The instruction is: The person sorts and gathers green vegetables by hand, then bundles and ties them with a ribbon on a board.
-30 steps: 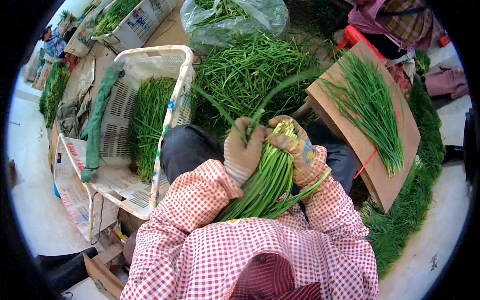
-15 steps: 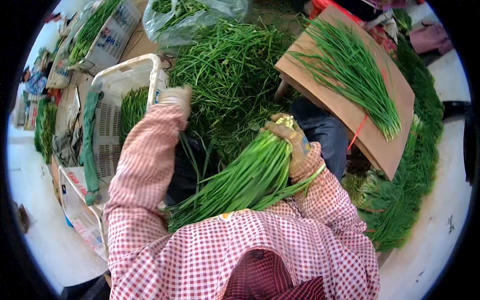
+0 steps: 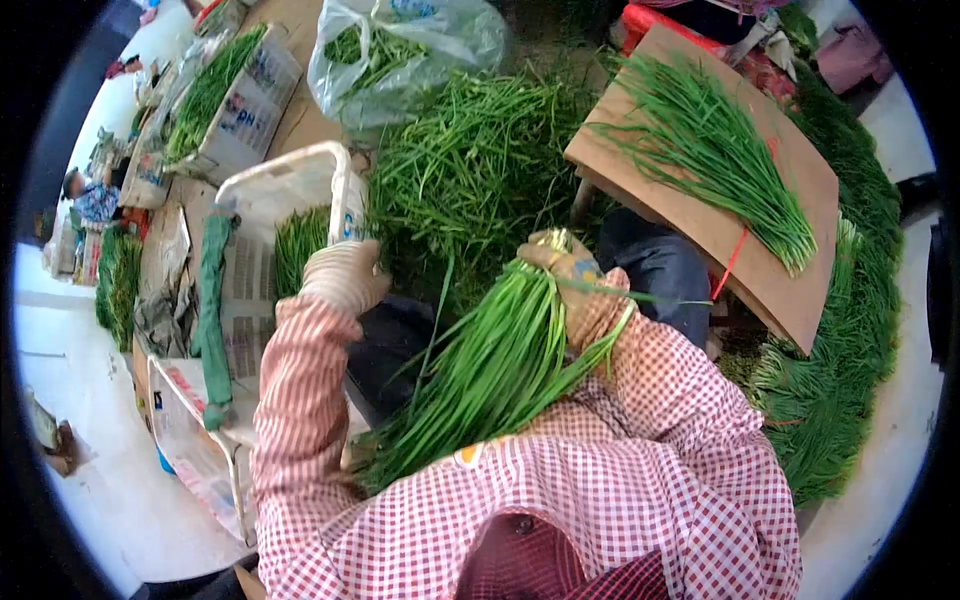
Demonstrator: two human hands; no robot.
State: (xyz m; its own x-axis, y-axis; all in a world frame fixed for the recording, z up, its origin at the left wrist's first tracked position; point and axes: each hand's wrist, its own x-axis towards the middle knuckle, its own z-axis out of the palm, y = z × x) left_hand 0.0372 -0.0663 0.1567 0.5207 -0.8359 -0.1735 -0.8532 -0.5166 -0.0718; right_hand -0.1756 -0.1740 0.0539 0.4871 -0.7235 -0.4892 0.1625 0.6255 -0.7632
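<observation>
While your right hand (image 3: 575, 288) clamped fingers round the chive bundle (image 3: 490, 350) mid-frame, your left hand (image 3: 342, 277) — fingers unreadable — hung centre-left.

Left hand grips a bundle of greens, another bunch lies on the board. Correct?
Not the left: in the head view the right hand grips the bundle. The other bunch does lie on the board.

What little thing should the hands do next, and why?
Perhaps the left hand should come over to the bunch and pluck a stray leaf: it sticks out sideways, the right hand grips the bunch near its pale ends, and the left hand is by the white crate.
</observation>
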